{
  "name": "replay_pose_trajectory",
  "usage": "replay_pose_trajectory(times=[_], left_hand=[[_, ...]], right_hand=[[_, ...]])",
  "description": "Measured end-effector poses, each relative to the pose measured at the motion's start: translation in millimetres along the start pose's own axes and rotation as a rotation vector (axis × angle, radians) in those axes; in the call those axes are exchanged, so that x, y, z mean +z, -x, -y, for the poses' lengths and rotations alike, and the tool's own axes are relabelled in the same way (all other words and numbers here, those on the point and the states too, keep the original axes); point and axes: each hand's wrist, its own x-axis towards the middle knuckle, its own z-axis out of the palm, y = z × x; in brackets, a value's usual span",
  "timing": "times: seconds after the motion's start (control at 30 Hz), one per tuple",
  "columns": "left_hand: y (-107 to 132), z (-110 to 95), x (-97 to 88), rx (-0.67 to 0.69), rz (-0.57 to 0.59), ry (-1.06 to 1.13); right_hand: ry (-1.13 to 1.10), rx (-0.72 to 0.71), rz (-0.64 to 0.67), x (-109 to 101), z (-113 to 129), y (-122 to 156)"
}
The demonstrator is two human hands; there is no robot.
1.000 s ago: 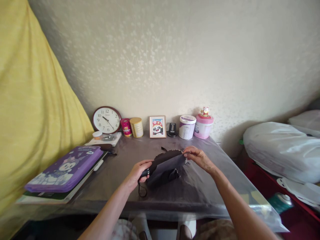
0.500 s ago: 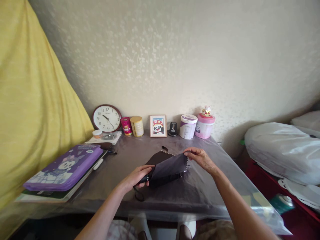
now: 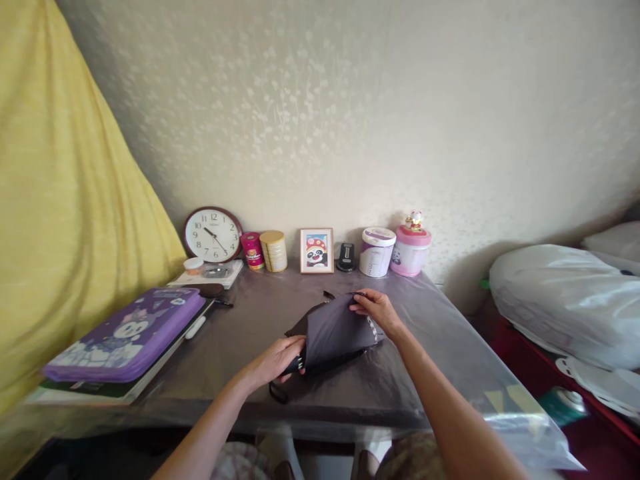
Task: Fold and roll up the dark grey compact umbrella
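A folded dark grey umbrella (image 3: 333, 333) lies on the plastic-covered table (image 3: 240, 347) in front of me. My left hand (image 3: 277, 360) is closed around its black handle end, with the wrist strap looping below. My right hand (image 3: 373, 310) pinches the far edge of the canopy fabric and presses it down over the umbrella's body. A short strap tab sticks out behind the fabric.
Along the wall stand a clock (image 3: 213, 233), two small tins (image 3: 265, 251), a framed panda picture (image 3: 317, 251), a black clip, a white tub (image 3: 376, 251) and a pink jar (image 3: 410, 249). A purple case (image 3: 127, 333) on books lies left. Plastic bags (image 3: 560, 300) sit right.
My right hand has moved left and inward, folding the canopy fabric over the umbrella. The left hand has kept its hold on the handle.
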Motion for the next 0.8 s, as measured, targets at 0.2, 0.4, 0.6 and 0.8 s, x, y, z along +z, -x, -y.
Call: replay_pose_trajectory(times=[0.2,0.4,0.6,0.8], left_hand=[[3,-5,1.2,-0.095,-0.051,0.030],[-7,10,6.4,-0.115,-0.117,0.062],[-8,5,9.4,-0.172,-0.227,0.225],[-7,-3,10.9,-0.115,-0.208,0.199]], right_hand=[[0.073,-0.016,0.003,9,-20,-14],[0.577,-0.093,0.149,14,-31,-15],[0.946,-0.353,0.166,17,-16,-1],[0.948,-0.343,0.495,24,-3,13]])
